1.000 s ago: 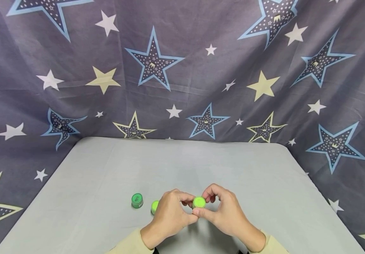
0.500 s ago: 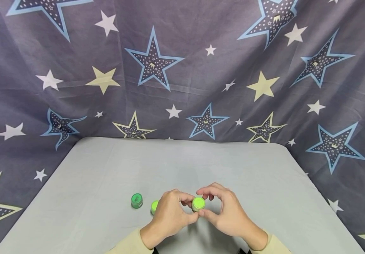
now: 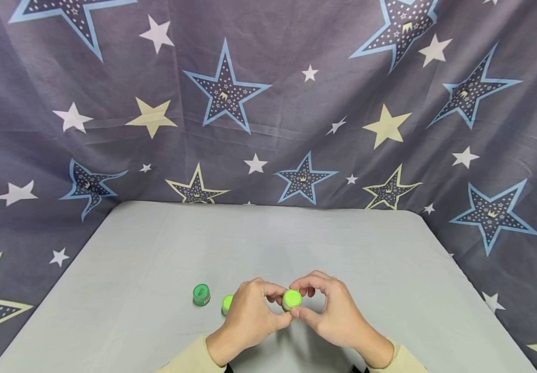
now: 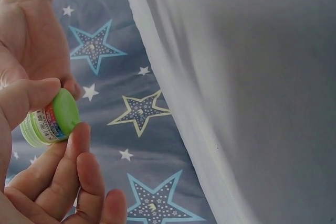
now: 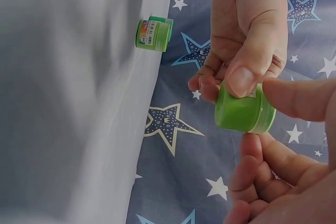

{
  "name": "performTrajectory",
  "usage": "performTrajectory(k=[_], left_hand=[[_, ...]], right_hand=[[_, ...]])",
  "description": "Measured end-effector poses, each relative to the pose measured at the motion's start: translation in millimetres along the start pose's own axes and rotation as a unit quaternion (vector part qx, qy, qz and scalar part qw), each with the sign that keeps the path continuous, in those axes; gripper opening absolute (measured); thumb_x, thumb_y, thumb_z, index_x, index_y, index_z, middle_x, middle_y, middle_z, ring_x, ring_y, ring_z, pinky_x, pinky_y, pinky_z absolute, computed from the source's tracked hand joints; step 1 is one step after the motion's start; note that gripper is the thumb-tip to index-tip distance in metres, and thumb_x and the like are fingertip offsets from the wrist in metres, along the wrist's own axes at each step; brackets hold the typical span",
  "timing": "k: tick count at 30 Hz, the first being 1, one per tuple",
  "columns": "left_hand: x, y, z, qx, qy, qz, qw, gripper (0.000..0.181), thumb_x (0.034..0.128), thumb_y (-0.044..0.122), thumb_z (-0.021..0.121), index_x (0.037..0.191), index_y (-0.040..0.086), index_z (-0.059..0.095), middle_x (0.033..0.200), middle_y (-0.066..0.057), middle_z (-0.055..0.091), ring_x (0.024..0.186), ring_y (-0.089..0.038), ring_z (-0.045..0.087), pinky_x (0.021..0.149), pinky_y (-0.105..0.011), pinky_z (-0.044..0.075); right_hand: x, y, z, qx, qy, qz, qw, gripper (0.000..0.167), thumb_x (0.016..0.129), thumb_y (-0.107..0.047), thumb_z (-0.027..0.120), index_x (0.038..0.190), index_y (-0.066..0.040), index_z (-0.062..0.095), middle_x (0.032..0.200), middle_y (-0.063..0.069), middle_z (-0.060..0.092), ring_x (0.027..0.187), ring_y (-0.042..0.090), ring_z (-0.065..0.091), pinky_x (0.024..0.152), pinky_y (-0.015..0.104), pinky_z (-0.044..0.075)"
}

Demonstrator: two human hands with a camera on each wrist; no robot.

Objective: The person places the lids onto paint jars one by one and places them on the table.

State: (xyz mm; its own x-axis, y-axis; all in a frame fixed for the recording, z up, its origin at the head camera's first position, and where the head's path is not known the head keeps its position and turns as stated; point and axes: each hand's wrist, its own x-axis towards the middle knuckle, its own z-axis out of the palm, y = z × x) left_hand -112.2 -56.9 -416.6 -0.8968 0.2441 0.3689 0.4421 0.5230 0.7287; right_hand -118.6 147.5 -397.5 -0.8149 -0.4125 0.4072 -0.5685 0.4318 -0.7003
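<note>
In the head view my left hand (image 3: 253,311) grips the body of a small jar with a lime-green lid (image 3: 292,298), held above the table. My right hand (image 3: 333,311) pinches the same jar at its lid, thumb on the near side and index finger on the far side. The left wrist view shows a printed label on the jar (image 4: 52,121), its base end towards the table. In the right wrist view the left thumb presses the green body (image 5: 236,111), and the right fingers lie at the lid end.
A dark green jar (image 3: 201,295) stands left of my hands on the pale table (image 3: 268,243). Nearer stands a second lime-lidded jar (image 3: 227,304), partly hidden by the left hand. A star-patterned curtain (image 3: 268,145) surrounds the table's back and sides.
My right thumb has shifted right along the lid, and the right index finger has reached further left over its far side. The left hand keeps its hold; the standing jars have not moved.
</note>
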Motion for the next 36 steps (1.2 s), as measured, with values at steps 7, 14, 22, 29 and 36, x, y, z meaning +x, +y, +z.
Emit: performTrajectory(k=[7,14,22,29,36], left_hand=[[-0.3,0.0,-1.0,-0.006,-0.003,-0.003,1.0000,0.022,0.0695,0.015,0.092,0.086,0.026,0.082,0.074,0.022,0.063,0.079,-0.008,0.061,0.070,-0.024,0.049],[-0.6,0.2,-0.7,-0.005,0.003,-0.003,1.0000,0.026,0.0670,0.011,0.091,0.087,0.026,0.082,0.073,0.023,0.062,0.078,-0.006,0.059,0.069,-0.024,0.047],[-0.2,0.6,-1.0,-0.010,-0.001,-0.008,0.9999,0.027,0.0674,0.010,0.091,0.089,0.024,0.083,0.074,0.021,0.065,0.077,-0.011,0.061,0.068,-0.024,0.046],[0.1,1.1,-1.1,-0.010,0.000,-0.002,0.9999,0.027,0.0677,0.011,0.092,0.089,0.024,0.082,0.074,0.021,0.065,0.076,-0.011,0.061,0.067,-0.023,0.046],[-0.1,0.4,-1.3,-0.004,-0.002,-0.004,1.0000,0.025,0.0680,0.014,0.093,0.087,0.025,0.082,0.075,0.021,0.065,0.078,-0.009,0.061,0.069,-0.024,0.048]], right_hand=[[-0.1,2.1,1.7,-0.008,0.007,0.018,0.9998,0.033,0.077,-0.024,0.092,0.101,-0.030,0.071,0.093,-0.019,0.067,0.084,0.008,0.058,0.078,0.032,0.040],[-0.5,2.7,4.5,-0.007,0.018,0.032,0.9993,0.032,0.076,-0.028,0.093,0.095,-0.029,0.068,0.086,-0.015,0.064,0.082,0.010,0.057,0.075,0.028,0.044],[-1.0,2.2,7.2,-0.007,0.037,0.056,0.9977,0.036,0.072,-0.037,0.094,0.089,-0.028,0.063,0.081,-0.007,0.064,0.080,0.010,0.056,0.073,0.027,0.045],[-0.9,1.0,7.0,-0.010,0.037,0.054,0.9978,0.038,0.072,-0.036,0.094,0.089,-0.027,0.062,0.081,-0.012,0.061,0.079,0.010,0.056,0.072,0.027,0.045],[-1.1,4.0,3.8,-0.015,0.024,0.017,0.9995,0.043,0.073,-0.032,0.095,0.105,-0.027,0.067,0.089,-0.013,0.061,0.084,0.010,0.057,0.077,0.030,0.044]])
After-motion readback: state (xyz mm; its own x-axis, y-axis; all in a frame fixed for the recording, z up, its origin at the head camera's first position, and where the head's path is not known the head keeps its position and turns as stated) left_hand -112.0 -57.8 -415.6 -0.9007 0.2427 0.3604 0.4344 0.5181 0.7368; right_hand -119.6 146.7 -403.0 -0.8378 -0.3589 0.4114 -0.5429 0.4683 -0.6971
